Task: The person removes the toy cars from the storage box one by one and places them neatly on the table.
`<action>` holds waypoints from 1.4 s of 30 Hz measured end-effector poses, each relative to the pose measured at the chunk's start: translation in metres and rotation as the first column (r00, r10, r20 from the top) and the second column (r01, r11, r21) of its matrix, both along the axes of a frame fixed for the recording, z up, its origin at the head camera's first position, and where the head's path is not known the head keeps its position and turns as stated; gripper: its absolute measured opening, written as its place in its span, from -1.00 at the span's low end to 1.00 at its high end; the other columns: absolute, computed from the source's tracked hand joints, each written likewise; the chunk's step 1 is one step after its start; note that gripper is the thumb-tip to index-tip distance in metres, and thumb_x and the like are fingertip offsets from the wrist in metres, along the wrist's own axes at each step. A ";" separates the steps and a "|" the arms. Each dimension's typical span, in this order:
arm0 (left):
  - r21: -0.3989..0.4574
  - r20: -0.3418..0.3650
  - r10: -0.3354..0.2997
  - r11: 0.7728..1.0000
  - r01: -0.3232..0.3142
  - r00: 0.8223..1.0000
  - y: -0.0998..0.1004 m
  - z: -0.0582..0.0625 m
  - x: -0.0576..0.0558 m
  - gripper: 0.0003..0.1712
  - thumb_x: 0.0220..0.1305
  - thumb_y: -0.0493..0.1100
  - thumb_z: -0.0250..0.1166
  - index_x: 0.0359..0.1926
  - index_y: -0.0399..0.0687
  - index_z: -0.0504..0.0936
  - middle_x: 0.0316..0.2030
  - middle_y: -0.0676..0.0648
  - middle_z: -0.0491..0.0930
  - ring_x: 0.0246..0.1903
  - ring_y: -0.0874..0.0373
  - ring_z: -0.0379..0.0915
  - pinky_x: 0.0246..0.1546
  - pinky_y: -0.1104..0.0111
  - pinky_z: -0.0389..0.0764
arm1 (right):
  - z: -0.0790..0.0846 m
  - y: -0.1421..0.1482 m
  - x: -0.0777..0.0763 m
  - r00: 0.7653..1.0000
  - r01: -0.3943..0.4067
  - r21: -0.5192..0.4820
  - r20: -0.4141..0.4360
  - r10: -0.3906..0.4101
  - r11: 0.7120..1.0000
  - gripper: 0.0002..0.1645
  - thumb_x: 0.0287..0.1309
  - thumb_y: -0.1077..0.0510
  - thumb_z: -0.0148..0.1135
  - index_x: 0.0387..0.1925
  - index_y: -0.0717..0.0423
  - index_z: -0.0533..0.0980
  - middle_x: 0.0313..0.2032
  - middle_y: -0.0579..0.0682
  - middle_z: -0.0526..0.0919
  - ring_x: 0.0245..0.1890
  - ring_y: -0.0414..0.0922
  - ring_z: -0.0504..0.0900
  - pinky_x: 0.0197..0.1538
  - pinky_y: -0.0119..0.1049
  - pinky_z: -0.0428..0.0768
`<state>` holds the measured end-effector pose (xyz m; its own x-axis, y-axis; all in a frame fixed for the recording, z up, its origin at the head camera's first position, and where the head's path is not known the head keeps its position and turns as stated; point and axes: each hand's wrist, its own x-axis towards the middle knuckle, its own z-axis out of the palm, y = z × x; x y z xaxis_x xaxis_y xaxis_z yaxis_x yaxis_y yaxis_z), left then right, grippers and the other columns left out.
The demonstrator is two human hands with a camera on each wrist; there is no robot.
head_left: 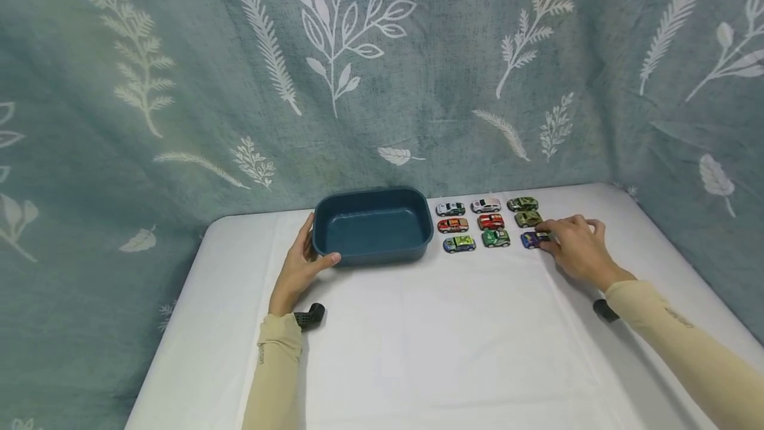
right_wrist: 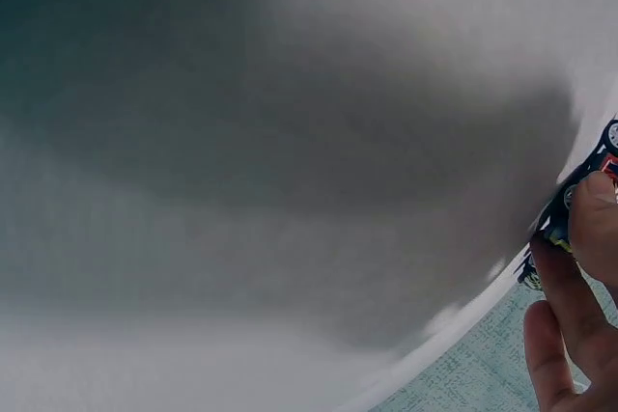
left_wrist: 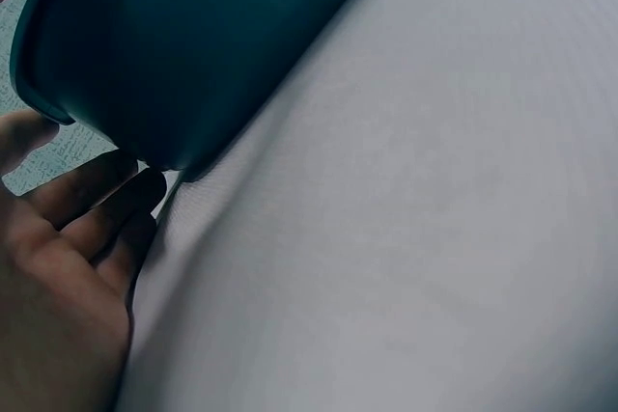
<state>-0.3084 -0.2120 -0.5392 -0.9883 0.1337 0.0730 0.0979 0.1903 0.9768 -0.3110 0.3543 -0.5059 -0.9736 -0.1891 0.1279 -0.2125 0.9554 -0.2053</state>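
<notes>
A dark teal rectangular bin [head_left: 376, 259] rests on the white table near its back edge. My left hand [head_left: 294, 271] holds its left front corner, the thumb over the front rim and the fingers against the left side. From the left wrist, the fingertips touch the outer wall of the bin [left_wrist: 193, 55]. At the right, my right hand [head_left: 577, 247] pinches a purple-blue toy car [head_left: 528, 239] between thumb and fingers at the table surface. In the right wrist view this toy car [right_wrist: 606, 153] is partly cut off by the frame edge.
Beside the bin stand toy cars in three rows, among them a red car [head_left: 491, 221], a green car [head_left: 496, 238], a white car [head_left: 486, 205] and a camouflage car [head_left: 522, 204]. A teal leaf-patterned curtain [head_left: 453, 85] hangs behind the white tablecloth [head_left: 430, 337].
</notes>
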 end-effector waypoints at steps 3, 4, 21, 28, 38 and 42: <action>0.003 -0.006 0.006 1.000 -0.006 1.000 0.000 0.002 0.000 0.28 0.26 -0.07 0.58 0.75 0.30 -0.10 0.67 -0.13 0.10 0.67 -0.07 -0.01 0.70 -0.03 0.01 | 0.001 0.000 -0.001 1.000 -0.008 0.009 -0.008 0.008 1.000 -0.59 0.40 0.19 0.37 0.22 0.15 0.60 0.16 0.35 0.70 0.18 0.38 0.44 0.29 0.58 0.03; 0.005 -0.007 0.007 1.000 -0.007 1.000 0.001 0.003 0.000 0.29 0.25 -0.07 0.58 0.75 0.30 -0.10 0.67 -0.12 0.09 0.67 -0.07 -0.02 0.70 -0.03 0.02 | 0.002 0.000 -0.001 1.000 -0.009 0.011 -0.010 0.009 1.000 -0.59 0.40 0.19 0.37 0.22 0.15 0.60 0.16 0.35 0.70 0.18 0.38 0.44 0.29 0.58 0.03; -0.027 0.009 -0.008 1.000 0.008 1.000 0.002 0.004 -0.001 0.28 0.26 0.02 0.58 0.74 0.40 -0.10 0.69 -0.09 0.01 0.68 -0.05 -0.05 0.70 0.01 0.04 | 0.008 0.006 0.013 0.999 0.039 -0.077 -0.022 -0.040 0.996 -0.23 0.19 0.01 0.58 0.31 0.22 0.46 0.22 0.40 0.61 0.16 0.44 0.51 0.35 0.61 -0.07; -0.015 -0.003 0.006 1.000 -0.006 1.000 -0.002 0.005 -0.004 0.27 0.26 0.01 0.58 0.74 0.41 -0.09 0.67 -0.11 0.07 0.67 -0.05 -0.02 0.70 0.01 0.05 | 0.010 0.001 0.020 0.999 0.019 -0.061 -0.036 -0.021 0.998 -0.20 0.27 -0.10 0.51 0.37 0.18 0.43 0.24 0.41 0.60 0.19 0.43 0.51 0.34 0.62 -0.03; 0.000 -0.025 0.004 1.000 -0.004 1.000 0.000 0.000 0.000 0.32 0.24 -0.07 0.59 0.75 0.24 -0.15 0.70 -0.11 -0.02 0.70 -0.04 -0.12 0.71 0.03 -0.02 | 0.008 -0.007 0.030 0.999 0.014 -0.061 -0.051 -0.017 0.998 -0.25 0.38 -0.13 0.41 0.40 0.18 0.42 0.27 0.44 0.57 0.24 0.42 0.47 0.35 0.60 -0.01; 0.011 -0.037 -0.003 1.000 0.003 0.999 0.000 -0.002 0.001 0.32 0.25 -0.09 0.58 0.75 0.17 -0.15 0.70 -0.12 -0.03 0.70 -0.04 -0.13 0.72 0.05 -0.05 | 0.003 -0.011 0.034 0.997 0.009 -0.071 -0.071 -0.014 0.997 -0.25 0.40 -0.13 0.39 0.40 0.20 0.42 0.28 0.45 0.56 0.26 0.41 0.46 0.36 0.59 -0.01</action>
